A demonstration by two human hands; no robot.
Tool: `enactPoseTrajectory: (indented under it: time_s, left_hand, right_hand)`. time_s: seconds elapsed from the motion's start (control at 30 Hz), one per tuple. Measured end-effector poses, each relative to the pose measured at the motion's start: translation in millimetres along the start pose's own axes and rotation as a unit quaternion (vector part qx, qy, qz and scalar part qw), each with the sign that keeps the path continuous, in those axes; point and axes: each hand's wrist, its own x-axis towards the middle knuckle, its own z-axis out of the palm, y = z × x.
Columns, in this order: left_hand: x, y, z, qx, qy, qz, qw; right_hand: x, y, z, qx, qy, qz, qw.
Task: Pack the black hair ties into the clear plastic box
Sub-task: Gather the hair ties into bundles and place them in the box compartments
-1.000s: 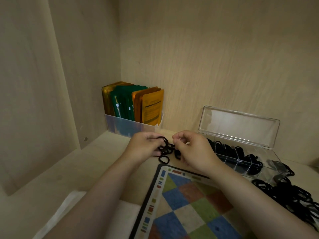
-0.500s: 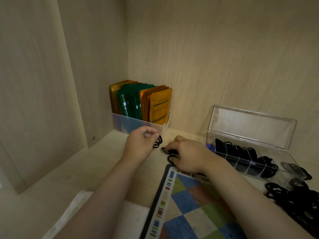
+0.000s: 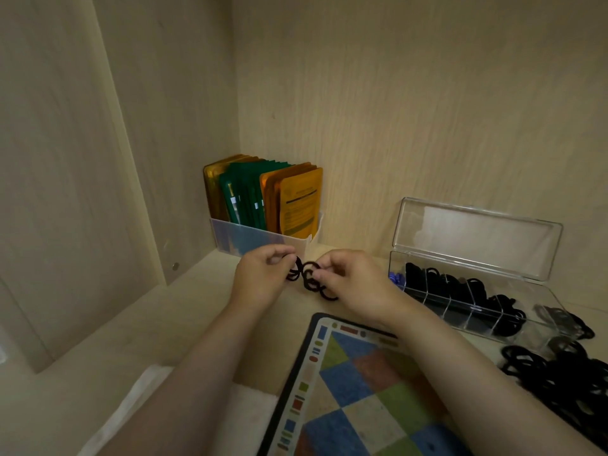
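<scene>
Black hair ties (image 3: 309, 279) are now pinched between both sets of fingers (image 3: 324, 268). The left hand (image 3: 263, 279) grips a few; the right hand (image 3: 357, 281) has lifted more off the tabletop (image 3: 197, 307). Bunch gathered, not boxed. The clear plastic box (image 3: 473, 238) is just right, lid up. Path right looks open; checked mat (image 3: 362, 390) edge is near.

both bare forearms reach forward from the lower edge and converge toward the middle. the left grip (image 3: 263, 279) is turned knuckles-up, its fingers curled, thumb and forefinger pinching black hair ties (image 3: 309, 278). the right grip (image 3: 357, 283) is just beside it, wrist slightly bent, curled fingertips pinching more of the ties from the other side.
</scene>
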Motion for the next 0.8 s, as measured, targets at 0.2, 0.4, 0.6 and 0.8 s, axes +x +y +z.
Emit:
enactPoseTrajectory:
  time_s: [0.2, 0.4, 0.6, 0.8]
  left_hand:
    - [-10.6, 11.7, 11.4, -0.224, -0.158, -0.141, 0.951]
    - [-11.2, 11.2, 16.4, -0.276, -0.160, -0.155, 0.935]
    - [-15.8, 13.0, 16.4, -0.227, -0.156, -0.098, 0.956]
    - [-13.3, 14.2, 12.8, -0.224, -0.081, -0.112, 0.965]
  right_hand:
    - [-5.6, -12.7, -11.1, 0.192, 0.033, 0.080, 0.978]
    - [-3.7, -9.2, -10.8, 0.081, 0.070, 0.076, 0.991]
    - [-5.6, -9.4, -11.1, 0.022, 0.074, 0.057, 0.995]
    - [-6.5, -11.7, -27.3, 0.152, -0.007, 0.152, 0.977]
